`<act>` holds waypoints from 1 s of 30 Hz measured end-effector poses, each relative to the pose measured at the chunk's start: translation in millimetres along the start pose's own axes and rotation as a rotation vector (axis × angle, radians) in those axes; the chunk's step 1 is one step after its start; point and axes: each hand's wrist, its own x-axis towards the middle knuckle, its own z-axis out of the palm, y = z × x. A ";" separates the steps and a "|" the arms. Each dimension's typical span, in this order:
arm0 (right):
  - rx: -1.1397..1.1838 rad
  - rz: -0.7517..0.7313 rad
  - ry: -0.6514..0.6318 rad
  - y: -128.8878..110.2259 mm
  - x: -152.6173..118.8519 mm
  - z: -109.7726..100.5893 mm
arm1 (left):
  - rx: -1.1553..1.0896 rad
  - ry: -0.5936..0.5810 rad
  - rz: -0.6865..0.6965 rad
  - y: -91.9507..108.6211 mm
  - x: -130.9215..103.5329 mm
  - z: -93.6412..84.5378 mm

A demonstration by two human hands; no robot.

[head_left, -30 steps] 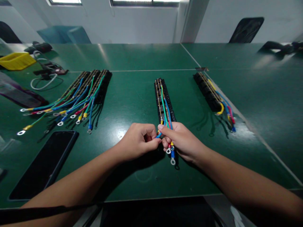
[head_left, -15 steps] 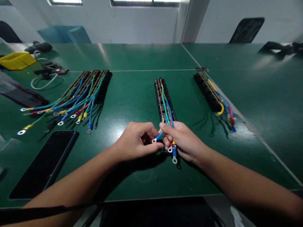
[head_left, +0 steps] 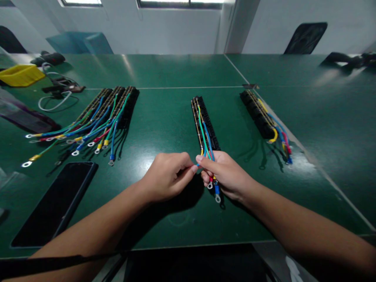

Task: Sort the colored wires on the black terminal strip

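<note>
Our left hand (head_left: 173,174) is pinching a blue wire (head_left: 199,165) between thumb and finger, its tip hiding inside; our right hand (head_left: 228,172), just beside, is clasping the wire bundle (head_left: 209,141). The black strip (head_left: 205,111) is lying beyond the grip. Ideally, we're bracing the bundle, keeping strain off the strip.

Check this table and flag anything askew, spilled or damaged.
Nothing visibly spilled or damaged. On the right-hand black strip, a yellow wire curls leftward at its end, away from the blue wire beside it, so it looks slightly askew.
</note>
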 end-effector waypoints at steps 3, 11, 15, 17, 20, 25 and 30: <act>-0.008 0.003 0.003 -0.4 -0.3 0.3 | -0.071 -0.076 -0.100 2.7 1.3 -2.9; -0.023 -0.004 0.014 0.2 0.5 -1.2 | -0.113 -0.099 -0.082 0.8 5.4 -6.5; -0.028 -0.017 0.001 1.1 1.3 -1.3 | -0.119 -0.080 -0.063 1.0 5.6 -6.5; -0.035 -0.011 -0.008 1.3 0.9 -1.3 | -0.130 -0.087 -0.096 2.2 5.4 -6.5; -0.034 -0.012 -0.013 1.2 -0.1 -1.4 | -0.162 -0.126 -0.165 3.5 5.6 -7.0; -0.042 -0.013 -0.016 0.3 0.1 -1.4 | -0.261 -0.139 -0.258 2.7 5.8 -7.1; -0.026 -0.010 -0.018 -0.1 0.6 -0.9 | -0.303 -0.120 -0.254 2.7 6.1 -5.8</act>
